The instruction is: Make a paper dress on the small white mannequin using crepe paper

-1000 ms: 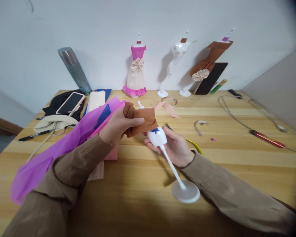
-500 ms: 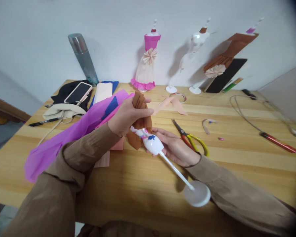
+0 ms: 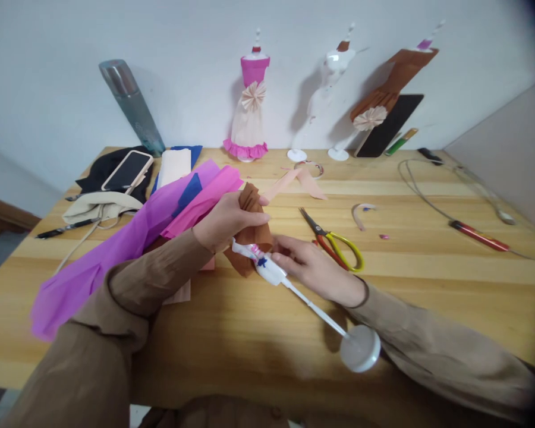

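My left hand (image 3: 225,221) is closed, pinching a folded piece of brown crepe paper (image 3: 252,233) against the top of a small white mannequin (image 3: 267,267). My right hand (image 3: 312,267) grips the mannequin's white body, which carries a small blue mark. The mannequin lies tilted, its thin rod running down to a round white base (image 3: 360,348) near the table's front. Both hands hover over the wooden table (image 3: 428,285).
Purple and pink tissue sheets (image 3: 116,255) lie at the left. Yellow-handled scissors (image 3: 336,244) rest just right of my hands. Three dressed mannequins (image 3: 249,101) stand at the wall, with a steel flask (image 3: 131,104), a phone (image 3: 127,170), a cable (image 3: 432,202) and a red pen (image 3: 472,236).
The mannequin has tipped further over, its base swinging toward the front right. The brown paper has been bunched from a flat wrap into a narrower fold at the mannequin's top.
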The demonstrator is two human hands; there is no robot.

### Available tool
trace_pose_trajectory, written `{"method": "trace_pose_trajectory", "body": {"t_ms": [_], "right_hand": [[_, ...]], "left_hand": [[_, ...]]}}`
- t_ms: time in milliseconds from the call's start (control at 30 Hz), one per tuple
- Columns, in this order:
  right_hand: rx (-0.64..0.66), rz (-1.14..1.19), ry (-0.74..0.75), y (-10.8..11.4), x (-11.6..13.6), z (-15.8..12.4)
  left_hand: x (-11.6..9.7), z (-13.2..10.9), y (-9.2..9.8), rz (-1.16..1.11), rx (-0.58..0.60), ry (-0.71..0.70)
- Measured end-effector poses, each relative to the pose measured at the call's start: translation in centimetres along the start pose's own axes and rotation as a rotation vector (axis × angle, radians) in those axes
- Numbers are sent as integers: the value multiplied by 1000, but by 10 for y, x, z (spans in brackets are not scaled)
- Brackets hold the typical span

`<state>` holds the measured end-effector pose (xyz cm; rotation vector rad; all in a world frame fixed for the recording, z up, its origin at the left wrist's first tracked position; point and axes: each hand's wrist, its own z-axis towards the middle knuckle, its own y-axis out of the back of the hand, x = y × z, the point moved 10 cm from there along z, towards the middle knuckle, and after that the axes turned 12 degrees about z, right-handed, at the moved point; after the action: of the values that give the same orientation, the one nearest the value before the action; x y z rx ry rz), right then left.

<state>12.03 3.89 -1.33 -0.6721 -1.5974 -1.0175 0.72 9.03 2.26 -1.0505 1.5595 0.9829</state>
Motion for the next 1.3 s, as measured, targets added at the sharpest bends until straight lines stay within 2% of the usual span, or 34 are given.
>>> {"method": "trace_pose_trajectory", "body": {"t_ms": [67, 167, 267, 367, 500, 600, 667, 733, 833, 900, 1100, 1233, 1300], "right_hand": [[-103, -272, 68, 18, 12, -6], [-226, -557, 70, 48, 12, -20], [-345, -899, -47, 81, -5, -38], [-321, -1062, -195, 97, -33, -47], [-292, -998, -136, 98, -47, -44], [-313, -909, -135, 107, -50, -41], [-337, -744, -161, 120, -52, -43], [-325, -471, -175, 129, -56, -46], [-276, -102, -199, 129, -58, -55], [-239, -13, -226, 123, -56, -62], [38, -44, -249, 81, -39, -76], [96, -260, -213, 71, -16, -77], [72, -324, -224, 68, -10, -75]], "left_hand": [[-2, -1, -1, -28, -2, 5], [-4, -2, -1, -99, -12, 16], [-2, 0, -1, -211, -11, 42], [4, 3, -1, -281, -2, 91], [7, 3, -2, -312, -6, 132], [8, 1, -5, -339, -12, 164], [9, 1, -9, -361, 2, 191], [8, 2, -12, -369, 29, 198], [5, 3, -15, -352, 59, 187], [3, 3, -17, -349, 89, 186], [-3, 6, -20, -374, 116, 124], [0, 9, -24, -378, 174, 108], [-1, 9, -24, -371, 195, 82]]}}
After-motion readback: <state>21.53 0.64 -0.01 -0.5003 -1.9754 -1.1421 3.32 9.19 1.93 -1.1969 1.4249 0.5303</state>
